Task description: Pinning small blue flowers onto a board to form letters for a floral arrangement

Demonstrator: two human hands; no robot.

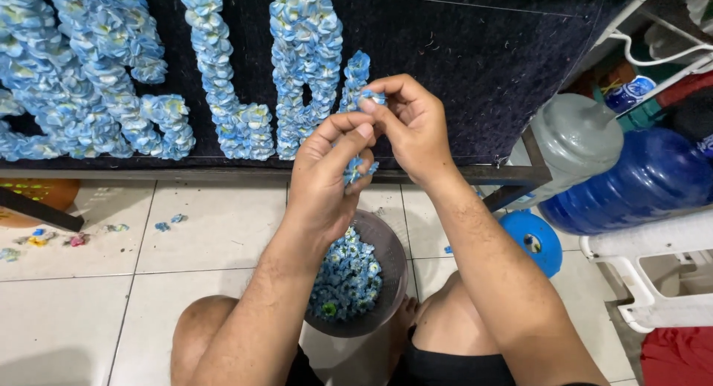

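- Far left: an orange thing (41,193) and a dark bar (37,211) on the white tile floor (215,230); loose petal scraps (111,228) scattered near them.
- Upper left to centre: a dark board (460,52) stands upright, bearing tall shapes built from packed blue paper flowers (215,66). The rightmost shape is partly done, a thin column just beside the hands.
- Left hand (323,182): raised before the board's lower edge, thumb and forefinger pinching a small blue flower (355,169); the other fingers curl loosely inward.
- Right hand (412,126): just above and touching the left, thumb and forefinger tips pressed together on a second blue flower (371,98) at the foot of the unfinished column; remaining fingers bent, close together.
- Below the hands: a grey bowl (390,248) sits on the floor between the person's bare knees, about half full of loose blue flowers with yellow centres.
- Right of the bowl: a round blue cap (531,241) lies on the tile.
- Further right: a clear grey jug (575,137), then a big blue water bottle (639,182) lying on its side.
- Far right: a white plastic frame (653,274), red cloth (676,356) in the corner.
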